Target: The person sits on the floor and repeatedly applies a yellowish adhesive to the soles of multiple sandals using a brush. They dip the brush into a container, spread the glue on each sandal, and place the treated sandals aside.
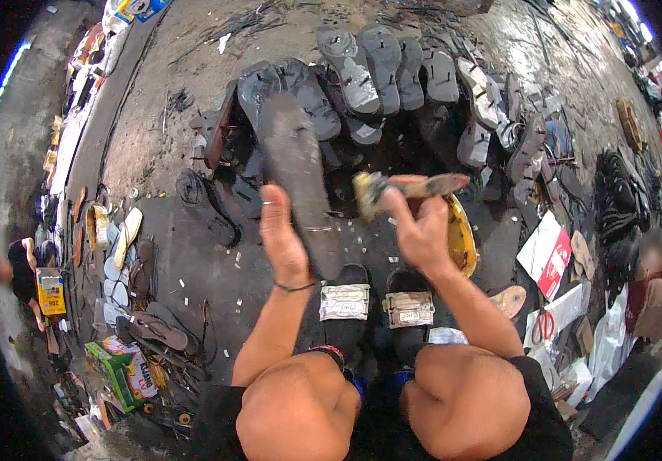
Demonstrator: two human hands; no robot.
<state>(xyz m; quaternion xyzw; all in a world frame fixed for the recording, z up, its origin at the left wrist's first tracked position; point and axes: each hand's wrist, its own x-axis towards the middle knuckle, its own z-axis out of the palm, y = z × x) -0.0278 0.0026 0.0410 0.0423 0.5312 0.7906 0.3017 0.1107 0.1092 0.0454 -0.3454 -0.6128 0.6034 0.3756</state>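
Long dark sole [301, 173], rounded ends

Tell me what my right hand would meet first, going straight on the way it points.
Past the brush it holds, your right hand would probably meet the dark flip-flop soles lined up ahead; depth is unclear.

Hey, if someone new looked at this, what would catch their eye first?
Probably the long, flat, dark-grey sole in the left hand, and the brush-like tool with a yellowish head in the right hand, both near the centre. Beyond them, a curved bank of dark footwear soles spans the upper middle.
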